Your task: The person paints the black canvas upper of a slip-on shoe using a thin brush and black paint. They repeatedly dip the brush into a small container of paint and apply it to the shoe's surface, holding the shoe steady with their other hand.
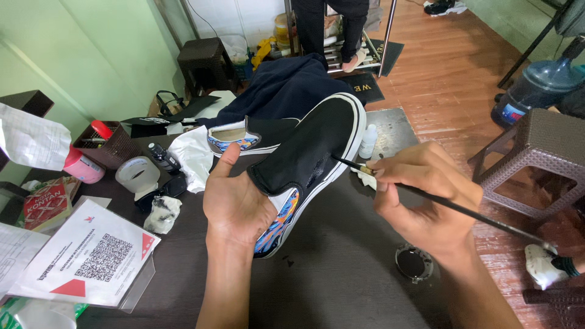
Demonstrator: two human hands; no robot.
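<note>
Holding the black slip-on shoe (308, 155) from below, my left hand (237, 204) has its fingers hidden under the sole and the thumb up beside the heel opening. My right hand (420, 195) pinches a thin paintbrush (451, 207) between closed fingertips (its tip touches the black upper), and a small white bottle (368, 141) stands just beyond those fingers.

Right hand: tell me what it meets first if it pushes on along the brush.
The right hand points its paintbrush left; the tip already seems to touch the black slip-on shoe upper, though depth is uncertain.
</note>
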